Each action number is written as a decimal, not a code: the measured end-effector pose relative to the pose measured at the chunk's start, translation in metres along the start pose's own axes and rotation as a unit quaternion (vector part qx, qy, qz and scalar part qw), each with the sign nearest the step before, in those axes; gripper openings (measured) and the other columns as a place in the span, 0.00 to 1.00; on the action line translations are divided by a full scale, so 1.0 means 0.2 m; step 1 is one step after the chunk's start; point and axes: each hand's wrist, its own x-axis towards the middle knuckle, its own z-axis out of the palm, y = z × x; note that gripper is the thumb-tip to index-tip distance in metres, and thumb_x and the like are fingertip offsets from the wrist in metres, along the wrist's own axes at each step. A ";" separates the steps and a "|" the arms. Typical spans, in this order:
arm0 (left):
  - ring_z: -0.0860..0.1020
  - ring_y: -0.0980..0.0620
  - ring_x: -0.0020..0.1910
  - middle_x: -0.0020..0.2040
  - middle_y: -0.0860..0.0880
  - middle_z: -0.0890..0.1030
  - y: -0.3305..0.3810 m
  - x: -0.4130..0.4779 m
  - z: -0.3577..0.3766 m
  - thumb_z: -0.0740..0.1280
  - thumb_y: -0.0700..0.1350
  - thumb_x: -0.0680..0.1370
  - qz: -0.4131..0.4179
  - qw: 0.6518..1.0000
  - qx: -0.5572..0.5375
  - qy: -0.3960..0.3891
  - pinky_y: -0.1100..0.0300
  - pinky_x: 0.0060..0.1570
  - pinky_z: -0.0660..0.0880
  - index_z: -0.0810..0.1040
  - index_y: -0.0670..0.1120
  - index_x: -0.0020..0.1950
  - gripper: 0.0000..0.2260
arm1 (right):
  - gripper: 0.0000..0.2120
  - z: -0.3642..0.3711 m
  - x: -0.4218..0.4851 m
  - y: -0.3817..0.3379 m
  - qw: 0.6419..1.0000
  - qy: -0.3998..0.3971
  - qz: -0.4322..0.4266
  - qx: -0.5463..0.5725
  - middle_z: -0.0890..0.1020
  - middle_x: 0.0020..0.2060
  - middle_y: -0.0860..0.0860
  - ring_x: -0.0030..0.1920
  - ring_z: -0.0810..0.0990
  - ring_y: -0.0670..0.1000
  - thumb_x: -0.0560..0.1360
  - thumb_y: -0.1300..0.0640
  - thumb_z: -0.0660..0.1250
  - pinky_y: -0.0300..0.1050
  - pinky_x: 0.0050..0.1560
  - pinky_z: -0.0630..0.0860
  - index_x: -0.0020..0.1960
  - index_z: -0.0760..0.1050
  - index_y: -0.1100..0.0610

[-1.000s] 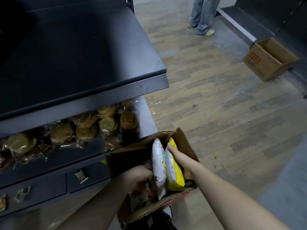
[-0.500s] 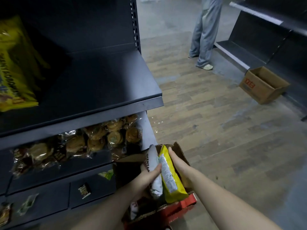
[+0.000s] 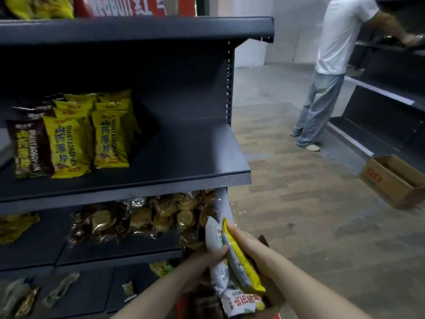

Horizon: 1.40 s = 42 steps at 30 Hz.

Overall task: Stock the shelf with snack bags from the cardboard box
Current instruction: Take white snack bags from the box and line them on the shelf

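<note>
Both hands press two snack bags together at the bottom centre. My left hand (image 3: 208,257) grips the white bag (image 3: 215,247) from the left; my right hand (image 3: 245,244) holds the yellow bag (image 3: 240,263) from the right. The bags stand upright above the cardboard box (image 3: 274,293), which my arms mostly hide. Another white bag (image 3: 243,301) lies in the box. The dark middle shelf (image 3: 190,155) carries yellow bags (image 3: 108,139) and brown bags (image 3: 30,150) on its left; its right half is bare.
The lower shelf holds clear packs of round pastries (image 3: 147,217). A person in a white shirt (image 3: 331,72) stands at the opposite shelving on the right. An open cardboard box (image 3: 395,180) sits on the wooden floor near them.
Both hands have lifted the white and yellow bags up out of the box. My view has tilted up, bringing the middle shelf and its yellow bags into sight.
</note>
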 end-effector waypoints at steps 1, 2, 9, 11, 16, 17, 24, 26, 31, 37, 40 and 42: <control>0.80 0.51 0.55 0.58 0.49 0.81 0.03 -0.02 -0.01 0.72 0.65 0.65 0.006 0.999 -0.005 0.041 0.59 0.50 0.76 0.76 0.47 0.63 0.32 | 0.31 0.03 -0.01 -0.01 0.999 -0.003 -0.009 -0.035 0.86 0.49 0.46 0.51 0.84 0.47 0.66 0.28 0.64 0.40 0.50 0.80 0.57 0.79 0.49; 0.79 0.50 0.56 0.58 0.47 0.80 0.05 -0.05 -0.02 0.72 0.67 0.65 0.016 0.997 -0.008 0.070 0.60 0.53 0.74 0.77 0.45 0.60 0.33 | 0.29 0.07 -0.02 -0.03 0.998 -0.007 -0.015 -0.065 0.85 0.48 0.42 0.50 0.83 0.44 0.66 0.27 0.63 0.37 0.47 0.79 0.55 0.78 0.46; 0.81 0.51 0.55 0.55 0.48 0.83 0.19 -0.31 -0.15 0.71 0.61 0.70 0.178 0.982 -0.030 0.052 0.56 0.60 0.76 0.76 0.45 0.63 0.28 | 0.24 0.34 -0.07 -0.25 0.980 0.058 -0.151 -0.113 0.78 0.60 0.44 0.60 0.75 0.44 0.73 0.36 0.65 0.41 0.63 0.70 0.64 0.73 0.47; 0.80 0.48 0.58 0.60 0.46 0.81 0.23 -0.36 -0.18 0.71 0.59 0.71 0.210 0.974 -0.059 0.061 0.50 0.63 0.73 0.70 0.47 0.68 0.30 | 0.16 0.39 -0.10 -0.33 0.969 0.076 -0.190 -0.135 0.76 0.53 0.38 0.53 0.74 0.39 0.74 0.39 0.65 0.32 0.51 0.70 0.60 0.71 0.41; 0.78 0.53 0.60 0.64 0.50 0.77 0.38 -0.47 -0.30 0.76 0.56 0.67 0.305 0.944 -0.026 0.126 0.56 0.60 0.75 0.60 0.53 0.74 0.40 | 0.10 0.54 -0.14 -0.54 0.957 0.058 -0.247 -0.144 0.79 0.51 0.40 0.49 0.77 0.36 0.72 0.39 0.68 0.32 0.40 0.74 0.52 0.71 0.35; 0.77 0.53 0.61 0.64 0.50 0.76 0.40 -0.48 -0.33 0.76 0.53 0.68 0.319 0.937 -0.027 0.142 0.56 0.61 0.75 0.59 0.52 0.74 0.40 | 0.13 0.57 -0.14 -0.58 0.957 0.047 -0.244 -0.147 0.80 0.54 0.42 0.52 0.78 0.40 0.71 0.37 0.67 0.38 0.43 0.76 0.54 0.70 0.34; 0.76 0.52 0.62 0.66 0.50 0.75 0.56 -0.58 -0.57 0.73 0.57 0.70 0.397 0.895 -0.040 0.201 0.51 0.64 0.72 0.61 0.55 0.74 0.36 | 0.36 0.77 -0.06 -0.83 0.974 -0.099 -0.193 -0.062 0.81 0.59 0.49 0.58 0.80 0.51 0.60 0.31 0.70 0.54 0.63 0.75 0.64 0.70 0.43; 0.74 0.52 0.64 0.68 0.51 0.73 0.60 -0.61 -0.65 0.69 0.60 0.71 0.405 0.884 -0.035 0.232 0.51 0.65 0.71 0.61 0.54 0.74 0.34 | 0.32 0.84 -0.02 -0.91 0.971 -0.083 -0.203 -0.089 0.83 0.56 0.50 0.56 0.82 0.52 0.62 0.33 0.70 0.55 0.62 0.76 0.62 0.74 0.45; 0.67 0.47 0.70 0.73 0.50 0.66 0.69 -0.66 -0.89 0.61 0.57 0.77 0.391 0.859 -0.048 0.327 0.57 0.61 0.66 0.59 0.55 0.75 0.27 | 0.22 1.03 0.11 -1.12 0.936 0.066 -0.294 -0.183 0.79 0.55 0.48 0.52 0.78 0.47 0.71 0.36 0.67 0.41 0.51 0.75 0.58 0.72 0.48; 0.66 0.52 0.69 0.72 0.55 0.66 0.74 -0.73 -1.21 0.59 0.58 0.78 0.449 0.800 -0.074 0.391 0.53 0.67 0.65 0.61 0.57 0.73 0.23 | 0.24 1.24 0.31 -1.28 0.882 0.199 -0.355 -0.237 0.68 0.59 0.55 0.54 0.71 0.53 0.72 0.39 0.67 0.42 0.52 0.67 0.59 0.67 0.52; 0.67 0.63 0.58 0.60 0.65 0.68 0.76 -0.76 -1.32 0.59 0.55 0.79 0.477 0.781 -0.072 0.396 0.66 0.54 0.65 0.61 0.64 0.67 0.17 | 0.28 1.35 0.43 -1.32 0.869 0.264 -0.338 -0.248 0.67 0.61 0.58 0.61 0.71 0.60 0.72 0.39 0.68 0.47 0.55 0.70 0.61 0.67 0.56; 0.68 0.64 0.59 0.60 0.64 0.69 0.78 -0.77 -1.38 0.59 0.52 0.80 0.492 0.773 -0.056 0.397 0.69 0.54 0.65 0.62 0.60 0.70 0.18 | 0.29 1.40 0.50 -1.34 0.861 0.300 -0.322 -0.254 0.66 0.61 0.58 0.64 0.68 0.60 0.71 0.39 0.68 0.51 0.56 0.70 0.61 0.66 0.57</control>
